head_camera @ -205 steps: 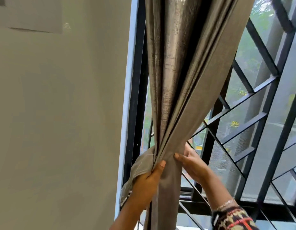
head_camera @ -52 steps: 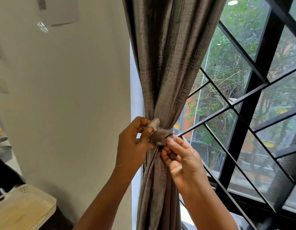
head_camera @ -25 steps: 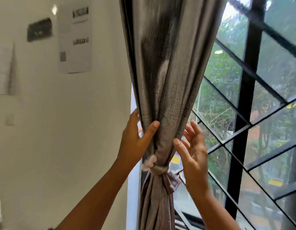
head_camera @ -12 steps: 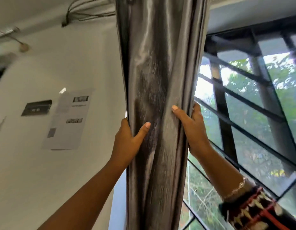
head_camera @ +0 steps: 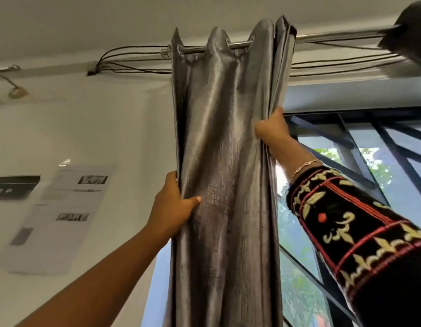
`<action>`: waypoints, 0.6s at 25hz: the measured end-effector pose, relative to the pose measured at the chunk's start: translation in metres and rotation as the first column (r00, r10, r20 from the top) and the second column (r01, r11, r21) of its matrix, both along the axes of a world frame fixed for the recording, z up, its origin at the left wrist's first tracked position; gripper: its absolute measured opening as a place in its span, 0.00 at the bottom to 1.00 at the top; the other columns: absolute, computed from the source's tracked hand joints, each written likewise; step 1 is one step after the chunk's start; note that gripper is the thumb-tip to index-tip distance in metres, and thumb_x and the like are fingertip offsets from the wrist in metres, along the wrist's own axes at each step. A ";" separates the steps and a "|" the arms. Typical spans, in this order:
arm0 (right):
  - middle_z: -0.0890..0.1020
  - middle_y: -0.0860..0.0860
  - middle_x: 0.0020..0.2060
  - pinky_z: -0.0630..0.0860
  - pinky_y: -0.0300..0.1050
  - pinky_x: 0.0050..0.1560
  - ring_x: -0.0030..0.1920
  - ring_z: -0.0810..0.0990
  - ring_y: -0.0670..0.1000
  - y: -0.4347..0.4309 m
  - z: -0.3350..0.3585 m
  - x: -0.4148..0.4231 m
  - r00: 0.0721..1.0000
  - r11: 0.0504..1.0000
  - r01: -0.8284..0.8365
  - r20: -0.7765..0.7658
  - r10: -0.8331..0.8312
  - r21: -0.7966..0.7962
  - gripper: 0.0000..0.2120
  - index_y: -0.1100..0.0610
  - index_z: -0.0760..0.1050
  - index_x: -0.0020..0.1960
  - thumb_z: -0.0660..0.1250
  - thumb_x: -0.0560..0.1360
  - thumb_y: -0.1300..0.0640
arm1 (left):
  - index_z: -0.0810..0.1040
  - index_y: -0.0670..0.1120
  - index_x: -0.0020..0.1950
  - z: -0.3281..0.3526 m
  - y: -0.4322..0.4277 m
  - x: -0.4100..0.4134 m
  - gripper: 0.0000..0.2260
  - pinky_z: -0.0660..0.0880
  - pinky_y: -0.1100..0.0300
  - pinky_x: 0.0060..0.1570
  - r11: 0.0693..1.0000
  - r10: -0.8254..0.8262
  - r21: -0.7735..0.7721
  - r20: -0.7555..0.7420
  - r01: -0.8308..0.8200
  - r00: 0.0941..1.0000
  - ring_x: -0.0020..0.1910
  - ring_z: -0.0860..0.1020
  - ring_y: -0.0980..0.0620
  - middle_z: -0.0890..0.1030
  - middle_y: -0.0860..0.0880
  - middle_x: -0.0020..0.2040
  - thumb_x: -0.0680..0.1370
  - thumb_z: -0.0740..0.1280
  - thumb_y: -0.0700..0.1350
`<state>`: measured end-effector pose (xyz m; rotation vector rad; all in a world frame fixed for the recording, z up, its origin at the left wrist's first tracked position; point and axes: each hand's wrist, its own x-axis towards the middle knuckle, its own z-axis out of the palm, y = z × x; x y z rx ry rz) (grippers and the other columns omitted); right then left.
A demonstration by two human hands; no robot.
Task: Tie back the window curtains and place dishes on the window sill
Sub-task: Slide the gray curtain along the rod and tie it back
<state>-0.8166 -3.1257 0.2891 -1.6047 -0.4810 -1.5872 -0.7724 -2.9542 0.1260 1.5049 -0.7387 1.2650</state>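
Observation:
A shiny grey curtain [head_camera: 226,175] hangs gathered in folds from a metal rod [head_camera: 332,36] near the ceiling. My left hand [head_camera: 173,208] grips the curtain's left edge, thumb across the front of the cloth. My right hand [head_camera: 273,129] is higher and holds the curtain's right edge, fingers hidden behind the folds. The tie around the curtain and the window sill are out of view below. No dishes are in sight.
A black-framed window with diagonal bars [head_camera: 360,161] is on the right, trees behind it. Black cables [head_camera: 134,59] run along the wall top. Printed papers [head_camera: 63,208] are stuck to the white wall at the left. A dark object [head_camera: 412,27] sits at the rod's right end.
The view has tilted up from the tied band to the curtain rod. Both hands have slid up the curtain's edges, the right hand going higher than the left.

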 end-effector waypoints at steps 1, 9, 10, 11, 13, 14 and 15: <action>0.71 0.62 0.63 0.69 0.51 0.59 0.62 0.72 0.62 0.014 0.004 0.000 0.991 0.990 0.133 0.018 -0.133 -0.036 0.26 0.59 0.56 0.70 0.60 0.75 0.61 | 0.63 0.45 0.67 0.002 0.005 0.003 0.25 0.69 0.60 0.51 0.999 -0.039 0.003 0.013 0.039 0.999 0.50 0.72 0.50 0.73 0.49 0.55 0.73 0.69 0.38; 0.70 0.61 0.65 0.65 0.49 0.62 0.65 0.68 0.61 0.145 0.034 0.012 0.930 0.912 0.366 0.045 -0.365 -0.185 0.18 0.60 0.64 0.68 0.54 0.79 0.60 | 0.62 0.52 0.69 0.029 0.068 0.031 0.31 0.74 0.57 0.53 0.961 -0.252 0.133 0.068 0.241 0.965 0.54 0.76 0.50 0.74 0.49 0.63 0.70 0.63 0.30; 0.71 0.61 0.65 0.66 0.48 0.62 0.65 0.69 0.61 0.166 0.034 0.015 0.936 0.906 0.351 0.052 -0.349 -0.236 0.18 0.61 0.64 0.68 0.54 0.79 0.61 | 0.62 0.52 0.69 0.032 0.076 0.033 0.31 0.73 0.53 0.58 0.952 -0.284 0.137 0.068 0.273 0.956 0.57 0.75 0.48 0.74 0.48 0.64 0.69 0.64 0.31; 0.71 0.61 0.64 0.67 0.48 0.61 0.64 0.70 0.61 0.187 0.033 0.020 0.942 0.897 0.332 0.055 -0.331 -0.292 0.18 0.62 0.65 0.68 0.53 0.79 0.62 | 0.63 0.52 0.68 0.033 0.084 0.035 0.31 0.71 0.50 0.61 0.943 -0.318 0.132 0.080 0.306 0.945 0.59 0.75 0.47 0.75 0.47 0.64 0.68 0.66 0.34; 0.72 0.61 0.63 0.69 0.49 0.60 0.63 0.71 0.60 0.231 0.031 0.031 0.945 0.862 0.314 0.046 -0.323 -0.397 0.17 0.64 0.65 0.67 0.52 0.79 0.64 | 0.65 0.51 0.67 0.028 0.102 0.039 0.30 0.72 0.50 0.59 0.924 -0.380 0.093 0.124 0.370 0.917 0.57 0.76 0.48 0.77 0.47 0.60 0.66 0.69 0.41; 0.72 0.62 0.64 0.68 0.49 0.60 0.63 0.71 0.60 0.250 0.029 0.035 0.943 0.845 0.312 0.037 -0.330 -0.433 0.17 0.64 0.65 0.67 0.52 0.79 0.64 | 0.65 0.51 0.67 0.024 0.112 0.042 0.30 0.73 0.53 0.57 0.922 -0.386 0.068 0.148 0.380 0.910 0.55 0.77 0.51 0.78 0.50 0.57 0.66 0.70 0.44; 0.71 0.62 0.64 0.67 0.48 0.61 0.64 0.70 0.61 0.266 0.027 0.039 0.943 0.832 0.309 0.032 -0.333 -0.460 0.18 0.64 0.65 0.67 0.52 0.79 0.64 | 0.65 0.51 0.67 0.020 0.122 0.044 0.31 0.74 0.57 0.53 0.927 -0.375 0.048 0.168 0.372 0.912 0.52 0.78 0.55 0.78 0.54 0.55 0.65 0.69 0.47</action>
